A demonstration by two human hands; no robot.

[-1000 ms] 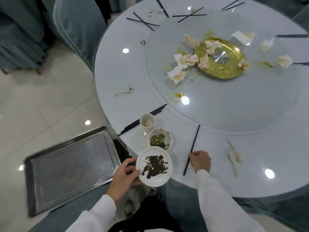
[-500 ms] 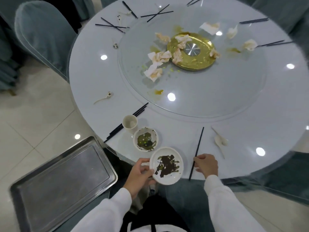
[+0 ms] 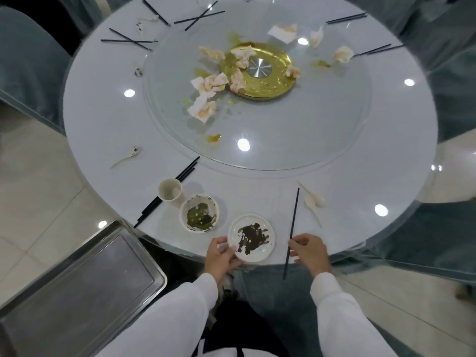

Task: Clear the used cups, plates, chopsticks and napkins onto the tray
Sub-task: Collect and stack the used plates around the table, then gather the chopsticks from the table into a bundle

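Gripping the small round white plate smeared with dark sauce [image 3: 251, 238] at its left rim — left hand [image 3: 221, 257], fingers curled under the edge, thumb on top, at the near edge of the round white table [image 3: 386, 150]. Pinching a long black chopstick [image 3: 292, 231] partway along its length — right hand [image 3: 309, 251], fingertips closed on the stick, lower end jutting past the table edge. Sitting just left of the plate: a white bowl with green residue [image 3: 199, 213], and touching it a plain white cup [image 3: 170, 191] standing upright over a pair of black chopsticks [image 3: 167, 191]. Lying on the glass turntable [image 3: 322, 130]: crumpled stained napkins [image 3: 208, 85]. Waiting off the table at lower left, a rectangular metal tray [image 3: 77, 292].
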